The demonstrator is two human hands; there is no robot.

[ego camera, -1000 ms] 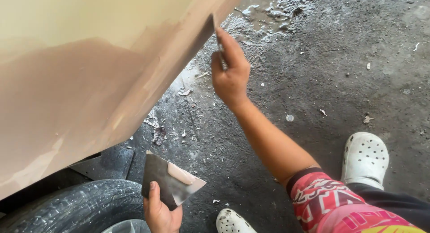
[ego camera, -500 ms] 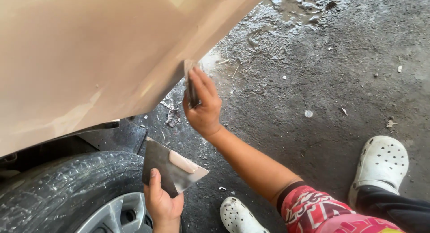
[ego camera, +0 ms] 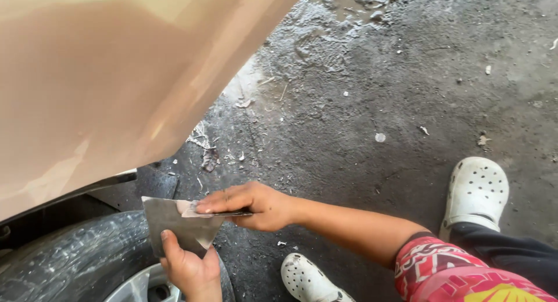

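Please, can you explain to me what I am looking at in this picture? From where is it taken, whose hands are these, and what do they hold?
The picture comes from a camera worn on a person's head, looking down at that person's own two bare hands. No machine is involved.

The left hand grips a flat grey metal plate from below. The right hand presses a thin dark blade onto the plate's top edge, where a pale paste lies.

Above, at the left, is a beige car body panel, with a tyre beneath it. The concrete floor is dark and littered with pale scraps. The person wears white perforated clogs and a red patterned sleeve.
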